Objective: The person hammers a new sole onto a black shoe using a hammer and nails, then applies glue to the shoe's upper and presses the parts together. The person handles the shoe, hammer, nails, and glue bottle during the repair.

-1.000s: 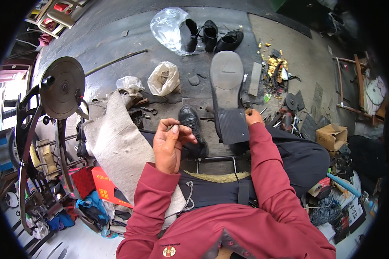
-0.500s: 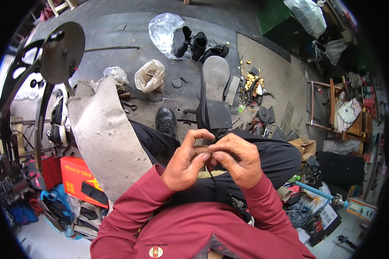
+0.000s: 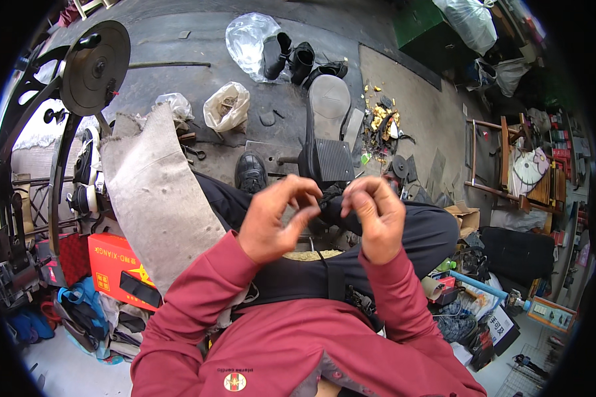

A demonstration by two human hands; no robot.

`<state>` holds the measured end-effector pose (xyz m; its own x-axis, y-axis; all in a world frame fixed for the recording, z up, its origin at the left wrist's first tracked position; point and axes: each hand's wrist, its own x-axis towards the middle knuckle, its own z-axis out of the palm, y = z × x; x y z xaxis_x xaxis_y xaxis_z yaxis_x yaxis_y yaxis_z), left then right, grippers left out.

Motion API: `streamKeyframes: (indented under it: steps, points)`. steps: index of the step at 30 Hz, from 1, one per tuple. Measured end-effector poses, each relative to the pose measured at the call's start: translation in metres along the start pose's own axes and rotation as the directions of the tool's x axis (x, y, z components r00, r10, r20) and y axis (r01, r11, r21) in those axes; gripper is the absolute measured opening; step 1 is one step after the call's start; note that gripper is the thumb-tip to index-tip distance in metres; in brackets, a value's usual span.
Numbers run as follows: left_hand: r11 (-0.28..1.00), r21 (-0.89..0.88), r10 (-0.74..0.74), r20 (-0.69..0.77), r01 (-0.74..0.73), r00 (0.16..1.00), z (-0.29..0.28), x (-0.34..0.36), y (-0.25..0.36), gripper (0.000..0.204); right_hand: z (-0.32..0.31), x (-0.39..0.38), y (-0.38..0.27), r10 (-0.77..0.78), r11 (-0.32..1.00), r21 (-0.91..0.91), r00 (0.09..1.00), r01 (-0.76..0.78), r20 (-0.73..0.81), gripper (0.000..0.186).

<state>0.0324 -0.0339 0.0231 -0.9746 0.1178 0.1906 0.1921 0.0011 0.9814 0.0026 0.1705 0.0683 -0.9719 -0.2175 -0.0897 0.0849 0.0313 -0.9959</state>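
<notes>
My left hand (image 3: 278, 218) hovers above my lap, its thumb and curved fingers apart, with nothing visible between them. To its right, my right hand (image 3: 375, 215) has its fingers curled in against the thumb; whatever it pinches is too small or hidden to make out. Both hands are slightly blurred. Just beyond them a dark shoe lies with its grey sole (image 3: 329, 102) facing up, and a black ribbed block (image 3: 334, 160) sits at its near end. A thin dark cord (image 3: 322, 259) hangs over my lap below the hands.
A grey cloth (image 3: 162, 198) covers my left thigh beside a black machine wheel (image 3: 96, 67). Ahead are a white bag (image 3: 226, 107), black boots (image 3: 302, 63) and a scrap pile (image 3: 384, 122). An orange-red box (image 3: 116, 264) is at left, a wooden stool (image 3: 503, 159) at right.
My hands, which were together at the fingertips, have moved apart, the left one leftward and the right one slightly rightward. The left thumb and fingers have spread. The view has shifted slightly.
</notes>
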Motion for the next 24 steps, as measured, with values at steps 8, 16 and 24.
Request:
streamKeyframes:
  steps: [8, 16, 24]
  points:
    - [0.786, 0.473, 0.379, 0.140, -0.398, 0.915, -0.015, 0.054, -0.015, 0.041, -0.013, 0.046, 0.016, -0.066, 0.972, -0.229, 0.995, 0.048, -0.073, 0.011]
    - [0.700, 0.555, 0.440, 0.160, -0.449, 0.884, -0.013, 0.080, -0.022, 0.013, -0.012, 0.056, 0.025, -0.120, 0.956, -0.276, 0.990, 0.096, -0.074, 0.012]
    - [0.711, 0.596, 0.346, 0.164, -0.373, 0.924, -0.012, 0.085, -0.016, 0.008, -0.013, 0.057, 0.029, -0.079, 0.972, -0.225, 0.994, 0.061, -0.073, 0.015]
